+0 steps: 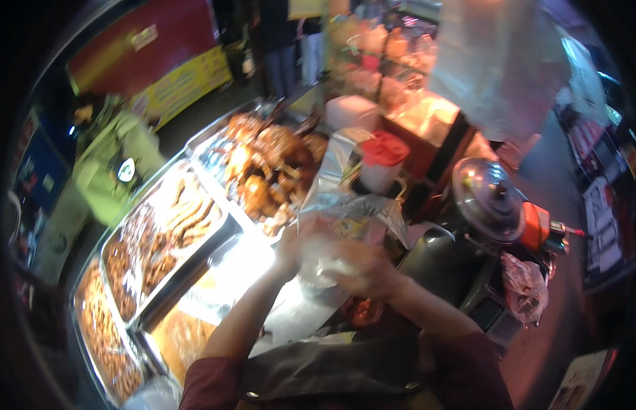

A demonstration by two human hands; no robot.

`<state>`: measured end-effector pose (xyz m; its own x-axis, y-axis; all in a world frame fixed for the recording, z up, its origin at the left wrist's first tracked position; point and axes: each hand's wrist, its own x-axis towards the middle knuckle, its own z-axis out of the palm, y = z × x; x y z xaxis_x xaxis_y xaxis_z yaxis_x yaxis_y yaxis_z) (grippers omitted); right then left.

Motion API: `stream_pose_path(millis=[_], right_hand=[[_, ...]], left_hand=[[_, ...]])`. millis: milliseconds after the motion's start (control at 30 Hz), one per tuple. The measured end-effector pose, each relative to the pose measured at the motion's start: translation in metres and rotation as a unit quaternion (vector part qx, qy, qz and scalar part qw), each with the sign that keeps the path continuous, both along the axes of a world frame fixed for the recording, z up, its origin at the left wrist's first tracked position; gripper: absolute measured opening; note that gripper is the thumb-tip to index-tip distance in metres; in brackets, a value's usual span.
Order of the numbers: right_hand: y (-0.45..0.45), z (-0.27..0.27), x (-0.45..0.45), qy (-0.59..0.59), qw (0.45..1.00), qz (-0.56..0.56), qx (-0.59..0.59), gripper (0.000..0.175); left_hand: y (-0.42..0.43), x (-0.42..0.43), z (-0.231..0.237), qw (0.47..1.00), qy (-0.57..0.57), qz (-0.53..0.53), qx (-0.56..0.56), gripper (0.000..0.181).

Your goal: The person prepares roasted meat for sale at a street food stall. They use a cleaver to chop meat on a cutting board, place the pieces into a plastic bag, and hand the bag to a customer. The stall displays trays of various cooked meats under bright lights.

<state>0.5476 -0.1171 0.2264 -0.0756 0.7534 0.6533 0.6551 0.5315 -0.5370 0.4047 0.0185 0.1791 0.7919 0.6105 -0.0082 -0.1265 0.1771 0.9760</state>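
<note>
My left hand (291, 252) and my right hand (370, 269) are close together over the middle of the counter. Between them is a blurred clear plastic bag (318, 266), gripped from both sides; what it holds cannot be made out. Just beyond my fingers lie printed plastic bags (372, 207). Below the hands a white sheet (302, 312) covers part of the counter. Dark reddish food (363, 310) shows under my right wrist.
Left stand metal trays of glazed cooked poultry (266, 159) and of shredded food under clear film (148, 256). A red-lidded container (383, 159) is ahead. Rightward are a domed metal lid (487, 197), an orange object (536, 225) and a crumpled plastic bag (524, 289). Plastic bags (502, 66) hang overhead.
</note>
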Motion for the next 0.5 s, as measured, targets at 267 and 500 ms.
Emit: stream_pose_path(millis=[267, 500], right_hand=[[0.083, -0.018, 0.014, 0.109, 0.972, -0.006, -0.209, 0.042], [0.112, -0.01, -0.027, 0.221, 0.869, 0.24, -0.372, 0.018]], left_hand=[[0.009, -0.094, 0.024, 0.995, 0.038, 0.017, 0.093, 0.045], [0.017, -0.171, 0.024, 0.985, 0.119, 0.048, 0.12, 0.037]])
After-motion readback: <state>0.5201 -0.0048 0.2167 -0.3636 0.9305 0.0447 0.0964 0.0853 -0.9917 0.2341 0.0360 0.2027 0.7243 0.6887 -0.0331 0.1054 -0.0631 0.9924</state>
